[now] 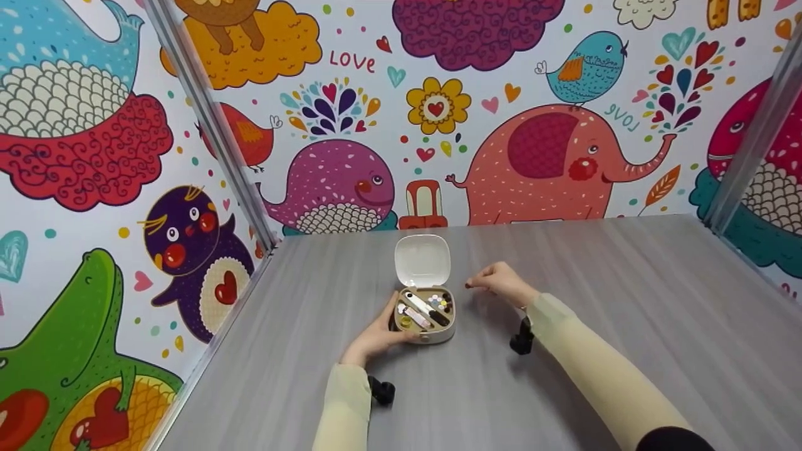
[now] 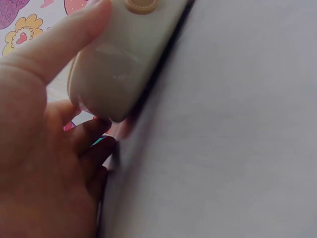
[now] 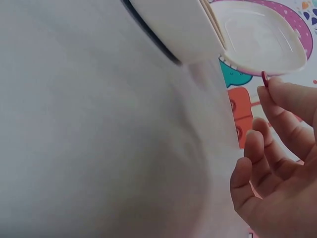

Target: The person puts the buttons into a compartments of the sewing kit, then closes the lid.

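A small white box [image 1: 438, 336] stands on the table with its lid [image 1: 423, 260] raised at the back. My left hand [image 1: 374, 339] grips its left side, the thumb along the front below a tan round tab [image 2: 141, 5]. Inside the sectioned tray lie a white-and-black tool [image 1: 427, 308], a pale pink-and-white piece [image 1: 416, 317], a yellow ring-like item [image 1: 406, 322] and several small coloured buttons [image 1: 437, 302]. To the right of the box, my right hand [image 1: 501, 283] pinches a small dark red button [image 3: 264, 79] between thumb and forefinger, above the table.
The grey wood-grain table [image 1: 301, 300] spreads around the box. Printed cartoon panels [image 1: 351, 113] stand along the back and left, with metal posts [image 1: 216, 125] at the corners. Black wrist cameras [image 1: 382, 391] hang under both forearms.
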`<state>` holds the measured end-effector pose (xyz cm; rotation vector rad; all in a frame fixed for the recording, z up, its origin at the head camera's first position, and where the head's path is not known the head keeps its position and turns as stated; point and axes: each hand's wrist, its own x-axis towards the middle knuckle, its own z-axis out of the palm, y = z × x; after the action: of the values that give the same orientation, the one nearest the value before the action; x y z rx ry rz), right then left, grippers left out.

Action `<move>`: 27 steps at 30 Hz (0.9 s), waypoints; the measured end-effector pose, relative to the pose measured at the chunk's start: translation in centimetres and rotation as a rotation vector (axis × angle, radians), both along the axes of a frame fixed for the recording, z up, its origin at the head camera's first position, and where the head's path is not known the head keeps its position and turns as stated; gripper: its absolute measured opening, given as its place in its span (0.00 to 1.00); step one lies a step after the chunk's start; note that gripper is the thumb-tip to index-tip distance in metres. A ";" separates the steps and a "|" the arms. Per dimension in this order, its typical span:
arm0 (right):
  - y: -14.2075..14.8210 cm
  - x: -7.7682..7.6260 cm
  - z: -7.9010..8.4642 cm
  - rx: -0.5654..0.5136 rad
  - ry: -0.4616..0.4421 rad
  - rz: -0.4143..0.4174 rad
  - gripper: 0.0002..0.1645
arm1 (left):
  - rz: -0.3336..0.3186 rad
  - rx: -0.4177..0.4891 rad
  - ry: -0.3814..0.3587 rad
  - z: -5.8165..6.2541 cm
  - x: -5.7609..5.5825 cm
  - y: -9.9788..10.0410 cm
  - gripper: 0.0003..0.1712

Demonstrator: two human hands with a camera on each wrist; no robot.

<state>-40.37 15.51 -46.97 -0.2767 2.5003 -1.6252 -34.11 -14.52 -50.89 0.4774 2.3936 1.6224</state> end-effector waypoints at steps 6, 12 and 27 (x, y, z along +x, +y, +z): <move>-1.4 0.1 -0.2 -0.009 0.041 -0.005 0.09 | 0.003 -0.010 0.004 -0.1 0.1 0.2 0.66; -2.2 0.1 -0.3 0.015 0.097 -0.026 0.08 | 0.006 0.015 -0.016 -0.2 0.2 0.3 0.65; -4.1 -0.2 -0.2 0.083 0.161 -0.069 0.08 | -0.011 -0.012 0.016 0.1 -0.1 0.3 0.67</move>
<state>-40.59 11.40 -47.20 -0.3267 2.7177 -1.5769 -34.23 -14.20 -50.81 0.5025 2.4060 1.6052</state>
